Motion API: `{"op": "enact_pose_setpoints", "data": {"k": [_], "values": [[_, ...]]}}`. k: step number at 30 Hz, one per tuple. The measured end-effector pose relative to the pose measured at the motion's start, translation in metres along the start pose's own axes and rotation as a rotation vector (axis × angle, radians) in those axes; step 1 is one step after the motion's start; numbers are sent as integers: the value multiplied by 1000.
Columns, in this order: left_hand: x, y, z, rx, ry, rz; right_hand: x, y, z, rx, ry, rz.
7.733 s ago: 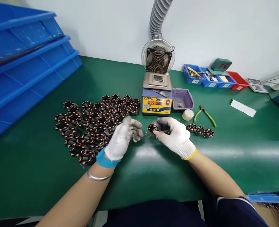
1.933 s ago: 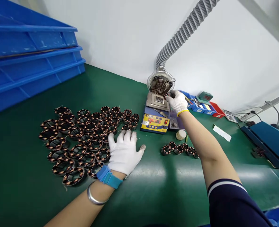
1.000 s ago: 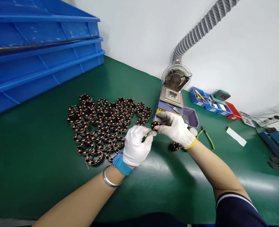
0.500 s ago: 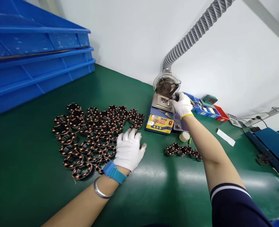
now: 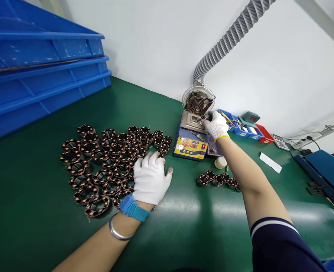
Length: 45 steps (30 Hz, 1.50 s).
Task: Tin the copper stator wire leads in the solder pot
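Observation:
My left hand (image 5: 150,179), in a white glove with fingers stretched out, rests at the right edge of a group of ring-shaped motor stators (image 5: 102,176) with copper windings. Its fingertips touch or hide some of them. My right hand (image 5: 215,124), also gloved, is closed around a stator (image 5: 206,117) beside the small metal bath of a solder pot (image 5: 196,119). Most of that stator is hidden by the fingers. The pot's yellow front panel (image 5: 190,148) has lit red digits.
A round fan (image 5: 197,103) on a grey flexible duct (image 5: 229,41) stands behind the pot. Several stators (image 5: 218,180) and a white round jar (image 5: 220,163) lie near my right forearm. Blue crates (image 5: 48,83) are stacked at left. Small blue bins (image 5: 242,130) and a red bin (image 5: 265,134) stand at right.
My left hand has slid slightly left along the stators. My right hand stays beside the pot with the stator, barely moved. The view has shifted a little.

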State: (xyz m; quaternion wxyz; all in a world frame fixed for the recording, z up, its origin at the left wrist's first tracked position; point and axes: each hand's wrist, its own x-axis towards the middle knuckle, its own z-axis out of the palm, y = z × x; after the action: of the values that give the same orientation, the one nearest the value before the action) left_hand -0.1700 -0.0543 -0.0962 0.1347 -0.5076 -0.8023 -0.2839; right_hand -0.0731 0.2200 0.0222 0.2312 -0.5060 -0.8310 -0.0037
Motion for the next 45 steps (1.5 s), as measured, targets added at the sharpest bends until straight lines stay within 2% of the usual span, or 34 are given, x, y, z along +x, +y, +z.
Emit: {"op": "enact_pose_setpoints", "data": {"k": [12, 16, 19, 23, 27, 29, 31, 33, 35, 37, 38, 40, 42, 43, 44, 45], "values": [[0, -4, -3, 97, -92, 21, -2, -3, 2, 11, 1, 1], [2, -7, -4, 124, -132, 10, -4, 4, -11, 195, 64, 31], [1, -11, -4, 136, -177, 47, -21, 19, -28, 434, 17, 77], [-1, -10, -5, 134, -153, 136, -72, 59, -60, 727, -118, 265], [-9, 3, -3, 28, -197, 258, -137, 125, -99, 760, -215, 454], [-14, 12, -1, -54, -276, 317, -166, 161, -114, 621, -290, 536], [-20, 20, 1, -119, -385, 348, -192, 190, -121, 355, -386, 575], [-25, 27, 1, -163, -479, 338, -211, 211, -118, 103, -495, 566], [-27, 32, -2, -207, -521, 281, -222, 220, -110, -27, -583, 542], [-27, 33, -5, -260, -518, 186, -227, 221, -103, -54, -632, 530], [-26, 33, -6, -283, -516, 138, -228, 217, -100, -71, -612, 529], [-23, 30, -8, -311, -533, 94, -228, 201, -99, -136, -423, 508], [-20, 27, -9, -299, -581, 130, -231, 172, -97, -151, -110, 420], [-19, 25, -9, -282, -603, 160, -234, 153, -94, -95, 6, 348], [-18, 25, -8, -260, -617, 190, -238, 130, -89, 16, 32, 266], [-17, 24, -8, -235, -624, 216, -243, 107, -82, 161, -40, 206]]}}
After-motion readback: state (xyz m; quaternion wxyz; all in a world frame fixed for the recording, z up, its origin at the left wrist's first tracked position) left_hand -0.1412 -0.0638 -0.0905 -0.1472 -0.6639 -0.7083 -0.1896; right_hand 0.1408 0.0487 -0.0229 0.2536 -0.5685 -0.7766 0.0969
